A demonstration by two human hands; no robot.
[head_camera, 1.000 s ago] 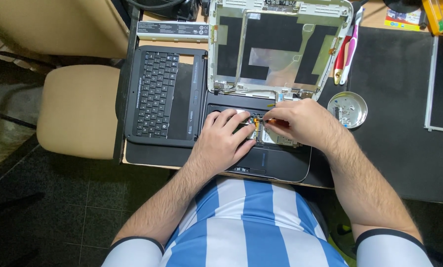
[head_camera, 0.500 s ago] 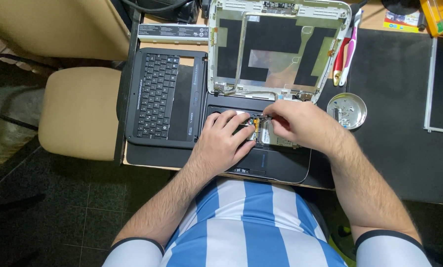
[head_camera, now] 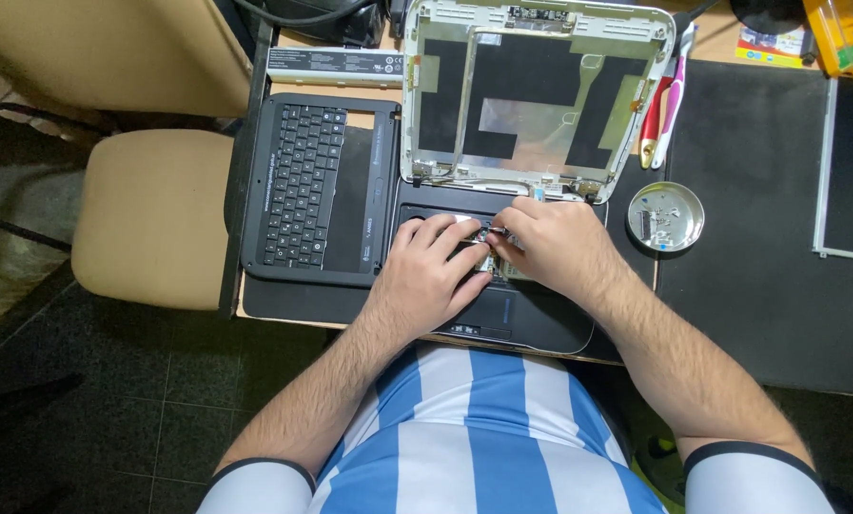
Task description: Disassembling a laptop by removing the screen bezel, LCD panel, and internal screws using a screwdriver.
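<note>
Black laptop base lies under both hands, fingertips meeting inside.

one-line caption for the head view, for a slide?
Both hands, left and right, work inside an opened laptop base; detached keyboard alongside.

1 head-worn camera is looking almost straight down from above the seated person, taking in the left hand and right hand at close range over the opened black laptop base, with the beige padded chair filling the frame's left side.
</note>
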